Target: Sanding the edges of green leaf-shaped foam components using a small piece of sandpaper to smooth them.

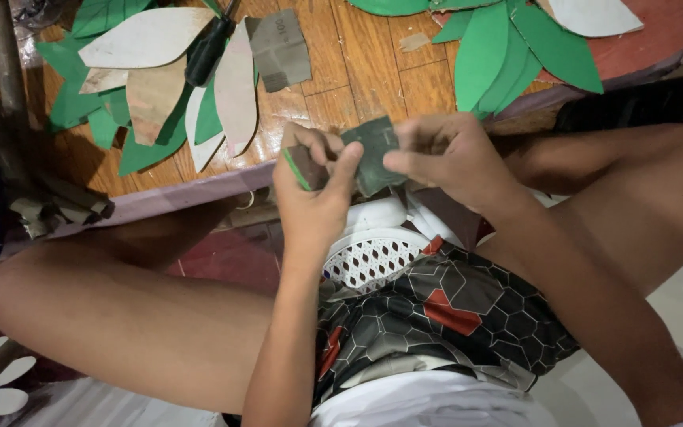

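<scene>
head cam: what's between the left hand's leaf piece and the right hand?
A folded dark sandpaper square sits between them in the head view. The right hand pinches it; the left hand holds the green-edged leaf piece against it. No bare gap.

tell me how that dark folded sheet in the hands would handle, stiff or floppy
The dark sheet is probably floppy: it bends between the right hand and left hand. It looks thin, so likely light. Its flat shape suggests it will not roll.
</scene>
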